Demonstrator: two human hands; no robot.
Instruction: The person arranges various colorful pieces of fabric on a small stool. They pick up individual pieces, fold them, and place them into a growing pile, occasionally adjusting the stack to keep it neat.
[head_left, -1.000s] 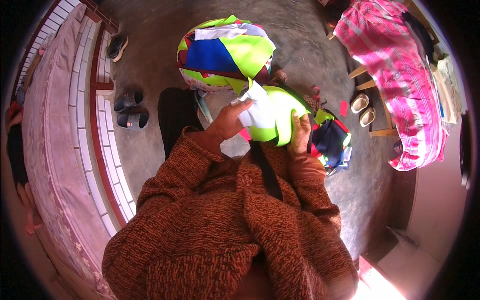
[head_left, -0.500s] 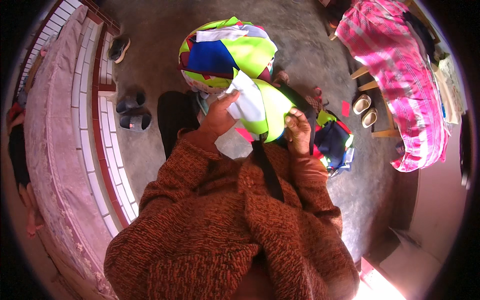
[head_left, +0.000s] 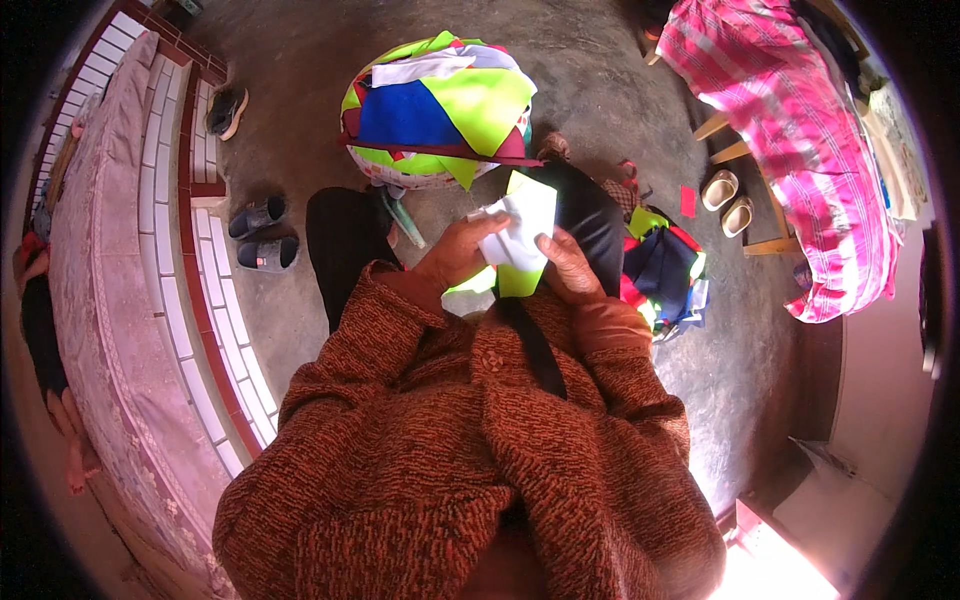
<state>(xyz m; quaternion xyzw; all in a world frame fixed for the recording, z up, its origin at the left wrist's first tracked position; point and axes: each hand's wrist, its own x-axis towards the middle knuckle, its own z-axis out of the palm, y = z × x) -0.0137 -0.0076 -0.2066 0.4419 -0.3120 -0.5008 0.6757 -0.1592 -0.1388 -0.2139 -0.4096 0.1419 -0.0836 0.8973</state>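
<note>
Above my lap I hold a white and neon-yellow fabric piece (head_left: 522,232) between both hands. My left hand (head_left: 462,250) grips its left edge, fingers closed round the cloth. At its right edge my right hand (head_left: 572,265) pinches it, thumb on top. Part of the yellow cloth shows below the white, near my left fingers. A dark strap (head_left: 535,350) hangs down my front beneath the fabric. Beyond my knees stands a rounded bundle (head_left: 440,110) heaped with blue, neon-yellow, white and maroon fabric pieces.
A smaller pile of dark and bright cloth (head_left: 660,270) lies right of my knee. Grey slippers (head_left: 268,252) and a dark shoe (head_left: 228,112) are on the left floor. Pale shoes (head_left: 737,215) sit beside wooden legs under a pink checked cloth (head_left: 790,160). White tiles (head_left: 215,300) edge the left side.
The fabric piece has come closer to my body and is now turned with its white part between my hands. My right hand has moved left, nearer to my left hand.
</note>
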